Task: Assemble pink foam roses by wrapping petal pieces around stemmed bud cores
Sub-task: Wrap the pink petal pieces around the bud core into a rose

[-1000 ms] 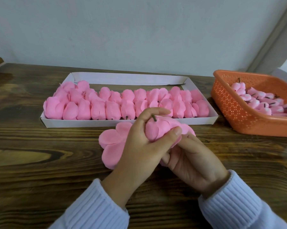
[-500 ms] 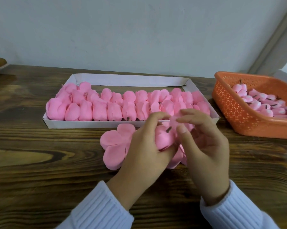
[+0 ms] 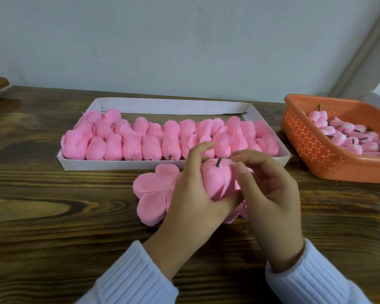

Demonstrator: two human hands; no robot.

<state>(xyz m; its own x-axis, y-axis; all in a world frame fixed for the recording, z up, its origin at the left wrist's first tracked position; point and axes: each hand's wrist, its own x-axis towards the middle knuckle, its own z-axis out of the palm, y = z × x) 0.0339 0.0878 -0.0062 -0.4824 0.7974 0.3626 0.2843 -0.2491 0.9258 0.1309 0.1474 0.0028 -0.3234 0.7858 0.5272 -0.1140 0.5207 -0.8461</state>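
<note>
Right hand [image 3: 272, 194] has eased off the rose [image 3: 215, 183], fingers [image 3: 257, 160] curled, pinch unclear; left hand [image 3: 189, 194] clasps it, stem [image 3: 218, 162] up. Mid-wrap: next, close the wrap snugly.

The wooden table [image 3: 53, 216] bears tray [image 3: 119, 165], basket [image 3: 316, 154], petal pieces [image 3: 150, 194].

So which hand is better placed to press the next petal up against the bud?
Right. The left hand is occupied gripping the rose, stem up. The right hand has its fingertips right beside the stem, above the wrapped petals.
</note>
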